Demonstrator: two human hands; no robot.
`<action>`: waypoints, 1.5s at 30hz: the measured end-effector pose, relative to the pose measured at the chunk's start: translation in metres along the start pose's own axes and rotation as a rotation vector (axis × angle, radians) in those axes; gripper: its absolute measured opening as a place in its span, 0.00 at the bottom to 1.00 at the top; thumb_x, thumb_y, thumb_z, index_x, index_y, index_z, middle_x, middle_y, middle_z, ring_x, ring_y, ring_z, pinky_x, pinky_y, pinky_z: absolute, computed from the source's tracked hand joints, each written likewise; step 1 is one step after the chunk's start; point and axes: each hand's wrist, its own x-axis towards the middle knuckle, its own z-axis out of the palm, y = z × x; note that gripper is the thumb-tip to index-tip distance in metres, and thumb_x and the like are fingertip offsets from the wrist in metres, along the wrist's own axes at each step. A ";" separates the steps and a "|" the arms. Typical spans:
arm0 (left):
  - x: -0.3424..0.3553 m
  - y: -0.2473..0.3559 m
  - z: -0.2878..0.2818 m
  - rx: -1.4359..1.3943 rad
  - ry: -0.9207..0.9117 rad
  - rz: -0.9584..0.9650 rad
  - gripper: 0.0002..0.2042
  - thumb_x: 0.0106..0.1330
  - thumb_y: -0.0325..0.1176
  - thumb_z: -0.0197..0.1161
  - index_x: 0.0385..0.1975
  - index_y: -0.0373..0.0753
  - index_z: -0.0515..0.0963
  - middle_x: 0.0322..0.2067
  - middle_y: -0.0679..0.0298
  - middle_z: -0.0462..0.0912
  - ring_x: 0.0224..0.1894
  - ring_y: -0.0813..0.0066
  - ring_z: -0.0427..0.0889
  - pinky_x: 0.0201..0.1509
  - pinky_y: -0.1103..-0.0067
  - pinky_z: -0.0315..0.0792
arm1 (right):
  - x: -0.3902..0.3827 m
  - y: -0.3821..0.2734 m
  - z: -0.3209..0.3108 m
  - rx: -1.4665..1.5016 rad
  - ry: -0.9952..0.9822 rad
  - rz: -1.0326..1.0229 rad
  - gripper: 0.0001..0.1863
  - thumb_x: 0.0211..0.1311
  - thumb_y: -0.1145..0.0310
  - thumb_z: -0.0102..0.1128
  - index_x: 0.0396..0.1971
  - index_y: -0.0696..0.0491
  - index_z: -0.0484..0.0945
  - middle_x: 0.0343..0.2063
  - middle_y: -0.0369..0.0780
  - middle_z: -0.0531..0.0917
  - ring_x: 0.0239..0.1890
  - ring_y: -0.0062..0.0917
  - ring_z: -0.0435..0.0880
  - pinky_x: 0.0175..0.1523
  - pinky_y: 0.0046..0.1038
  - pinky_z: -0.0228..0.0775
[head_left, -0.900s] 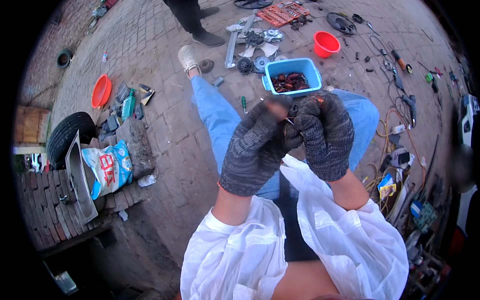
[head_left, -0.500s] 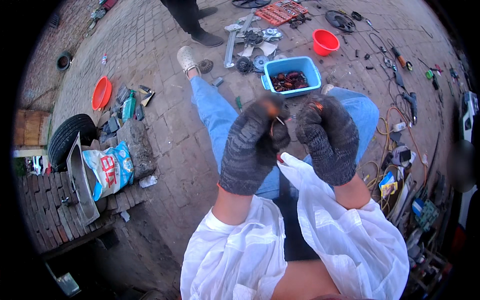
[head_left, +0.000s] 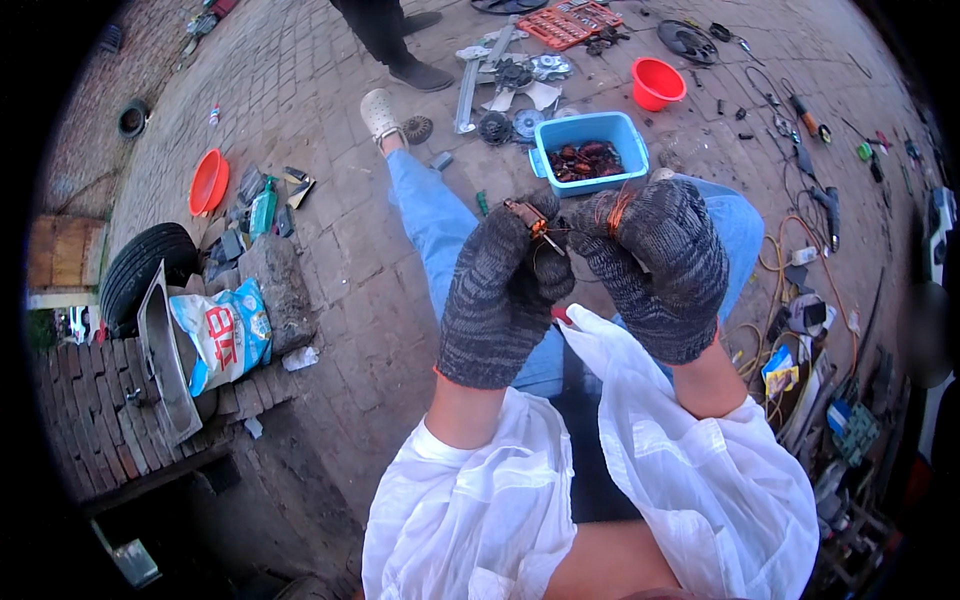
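Apparently only part-unwound, a coil (head_left: pixel 533 222) is gripped by the left hand (head_left: pixel 505 295), loose orange wire (head_left: pixel 621 208) by the right hand (head_left: pixel 665 275).

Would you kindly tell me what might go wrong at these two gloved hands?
The loose copper-coloured wire bunched at the right hand could snag on its knitted glove. The thin metal shaft jutting from the small part in the left hand might poke through the knit there.

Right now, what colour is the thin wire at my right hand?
The thin wire: orange, best in head view.
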 end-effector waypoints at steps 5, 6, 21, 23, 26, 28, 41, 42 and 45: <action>0.000 -0.001 0.004 -0.143 -0.084 -0.006 0.13 0.60 0.36 0.60 0.40 0.35 0.74 0.24 0.65 0.78 0.23 0.78 0.78 0.26 0.84 0.73 | 0.005 -0.003 0.002 0.137 0.000 0.071 0.09 0.47 0.71 0.63 0.29 0.55 0.77 0.25 0.41 0.77 0.30 0.35 0.76 0.36 0.33 0.67; 0.000 0.000 0.005 -0.094 -0.073 0.005 0.13 0.60 0.36 0.60 0.40 0.35 0.74 0.24 0.65 0.78 0.23 0.78 0.78 0.26 0.84 0.73 | 0.004 -0.004 0.002 0.193 0.015 0.100 0.08 0.48 0.71 0.63 0.29 0.56 0.76 0.25 0.42 0.77 0.29 0.34 0.77 0.36 0.32 0.67; -0.013 0.004 0.018 0.413 -0.109 0.399 0.21 0.52 0.24 0.64 0.48 0.30 0.71 0.43 0.52 0.76 0.42 0.64 0.79 0.42 0.72 0.78 | -0.018 -0.002 0.007 0.946 -0.101 0.802 0.13 0.57 0.75 0.57 0.42 0.61 0.72 0.33 0.38 0.78 0.36 0.18 0.76 0.42 0.20 0.70; -0.014 0.002 0.018 0.417 -0.094 0.420 0.21 0.51 0.23 0.65 0.47 0.31 0.71 0.42 0.52 0.76 0.41 0.65 0.79 0.42 0.73 0.78 | -0.022 -0.001 0.008 0.924 -0.161 0.850 0.13 0.58 0.75 0.57 0.42 0.60 0.72 0.34 0.37 0.78 0.36 0.17 0.76 0.42 0.20 0.69; -0.015 0.001 0.016 0.439 -0.089 0.469 0.22 0.47 0.20 0.67 0.45 0.31 0.72 0.40 0.53 0.77 0.40 0.66 0.79 0.41 0.74 0.78 | -0.022 -0.005 0.005 0.906 -0.217 0.786 0.12 0.58 0.74 0.56 0.42 0.60 0.72 0.34 0.37 0.78 0.36 0.16 0.75 0.42 0.19 0.69; -0.019 0.000 0.018 0.453 -0.064 0.477 0.22 0.43 0.18 0.68 0.42 0.31 0.73 0.39 0.54 0.78 0.39 0.66 0.79 0.41 0.75 0.77 | -0.026 -0.007 0.007 0.976 -0.187 0.768 0.12 0.59 0.74 0.56 0.43 0.60 0.72 0.34 0.36 0.78 0.36 0.15 0.75 0.41 0.18 0.69; -0.030 0.009 0.031 0.890 -0.014 0.745 0.22 0.39 0.23 0.74 0.38 0.32 0.76 0.34 0.59 0.80 0.36 0.73 0.79 0.37 0.80 0.74 | -0.020 -0.010 -0.002 0.878 -0.112 0.765 0.08 0.56 0.76 0.57 0.37 0.59 0.75 0.32 0.39 0.80 0.36 0.18 0.78 0.42 0.20 0.70; -0.031 0.009 0.032 0.923 0.006 0.747 0.22 0.38 0.24 0.74 0.37 0.32 0.77 0.33 0.59 0.80 0.35 0.74 0.79 0.36 0.80 0.74 | -0.020 -0.009 -0.004 0.886 -0.123 0.767 0.09 0.56 0.76 0.57 0.37 0.59 0.75 0.32 0.39 0.80 0.36 0.18 0.78 0.41 0.20 0.70; -0.032 0.010 0.033 1.007 0.027 0.765 0.21 0.38 0.25 0.75 0.36 0.33 0.78 0.31 0.62 0.80 0.31 0.77 0.78 0.32 0.83 0.73 | -0.019 -0.008 -0.008 0.936 -0.128 0.762 0.11 0.54 0.75 0.59 0.38 0.60 0.75 0.33 0.40 0.80 0.36 0.20 0.79 0.42 0.21 0.71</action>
